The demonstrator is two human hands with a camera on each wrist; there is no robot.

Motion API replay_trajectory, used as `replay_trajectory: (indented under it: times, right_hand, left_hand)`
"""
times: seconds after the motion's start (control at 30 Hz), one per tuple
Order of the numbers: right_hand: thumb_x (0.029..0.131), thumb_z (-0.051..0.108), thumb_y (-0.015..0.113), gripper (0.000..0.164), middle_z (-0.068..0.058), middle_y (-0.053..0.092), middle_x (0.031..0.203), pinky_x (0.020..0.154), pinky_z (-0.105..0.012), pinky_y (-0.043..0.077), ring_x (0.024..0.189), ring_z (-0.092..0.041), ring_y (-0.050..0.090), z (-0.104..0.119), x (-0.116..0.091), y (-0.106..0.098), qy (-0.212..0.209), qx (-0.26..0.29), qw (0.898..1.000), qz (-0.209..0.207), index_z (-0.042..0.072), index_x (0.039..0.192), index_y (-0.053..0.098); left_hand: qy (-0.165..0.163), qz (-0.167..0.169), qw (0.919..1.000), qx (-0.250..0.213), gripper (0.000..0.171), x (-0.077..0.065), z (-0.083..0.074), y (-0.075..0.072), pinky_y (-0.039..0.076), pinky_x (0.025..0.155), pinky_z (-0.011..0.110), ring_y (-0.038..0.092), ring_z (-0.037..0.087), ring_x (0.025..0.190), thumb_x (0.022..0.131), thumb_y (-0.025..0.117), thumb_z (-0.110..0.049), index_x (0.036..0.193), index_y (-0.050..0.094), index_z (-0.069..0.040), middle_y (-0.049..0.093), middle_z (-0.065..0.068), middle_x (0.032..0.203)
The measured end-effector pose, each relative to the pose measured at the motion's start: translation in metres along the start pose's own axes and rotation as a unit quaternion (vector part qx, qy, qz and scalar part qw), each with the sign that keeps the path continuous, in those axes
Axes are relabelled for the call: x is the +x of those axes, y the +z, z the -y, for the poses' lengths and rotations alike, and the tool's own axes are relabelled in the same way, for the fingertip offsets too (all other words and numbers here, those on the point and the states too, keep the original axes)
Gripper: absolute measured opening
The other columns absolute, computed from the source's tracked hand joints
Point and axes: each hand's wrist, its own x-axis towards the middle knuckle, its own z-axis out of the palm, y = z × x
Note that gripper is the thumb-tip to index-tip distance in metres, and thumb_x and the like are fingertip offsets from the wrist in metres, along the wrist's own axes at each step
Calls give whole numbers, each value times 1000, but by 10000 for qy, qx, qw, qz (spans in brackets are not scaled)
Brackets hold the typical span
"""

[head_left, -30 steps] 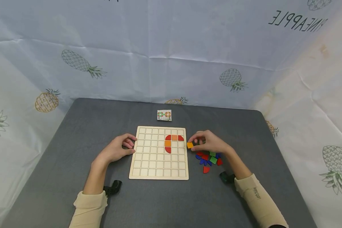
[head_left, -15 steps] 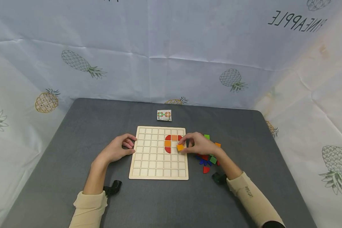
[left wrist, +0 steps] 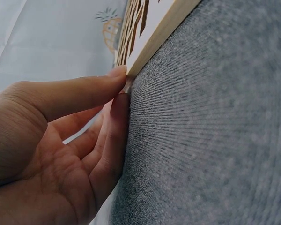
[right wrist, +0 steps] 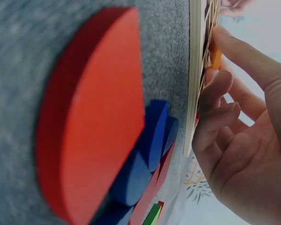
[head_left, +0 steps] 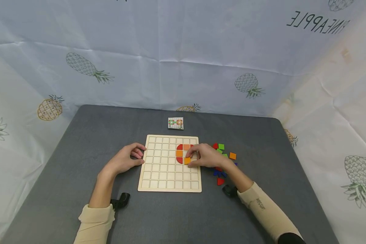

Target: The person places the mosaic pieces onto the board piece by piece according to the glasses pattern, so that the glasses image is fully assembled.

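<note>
A pale wooden grid board [head_left: 163, 176] lies on the dark grey table. My left hand [head_left: 125, 158] rests at its left side, thumb and fingertips touching the edge; the left wrist view shows the thumb [left wrist: 79, 93] against the board's rim. Over the board, my right hand [head_left: 208, 156] pinches an orange square tile [head_left: 187, 161] between thumb and fingers. That tile sits just right of a lower red quarter-round tile [head_left: 179, 160]; I cannot tell whether it is seated in its cell. An orange tile [head_left: 179, 153] and a paler orange tile [head_left: 186, 147] also lie in the grid.
Right of the board lie loose red, blue, green and orange pieces, among them an orange square [head_left: 232, 156] and a red quarter-round piece [head_left: 220, 181]. A small pattern card [head_left: 175, 123] lies behind the board. A pineapple-print cloth [head_left: 183, 54] hangs beyond the table.
My right hand has moved left from beside the board to over it, carrying the orange square tile into the grid. The left hand has stayed at the board's left edge.
</note>
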Motion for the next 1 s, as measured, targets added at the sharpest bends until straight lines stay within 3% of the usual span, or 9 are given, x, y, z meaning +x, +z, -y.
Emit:
replay_trajectory:
  times: [0.8,1.0]
  right_hand:
    - [92,23,89,29,-6,76,108,66,-24,51,65,-7,56,5,-3,-4,-63,37,9999,-137,10,114,77]
    - [92,24,89,32,-5,75,107,65,-24,50,65,-11,57,3,-9,-11,133,51,9995,-270,10,119,77]
  left_hand:
    - [25,25,10000,24,41,1,0,-2,50,85,32,62,20,95,97,79,-3,136,64,0,66,13,107]
    - [13,32,10000,-1,41,0,-1,-2,50,85,32,61,20,95,98,79,-4,136,64,-1,65,13,107]
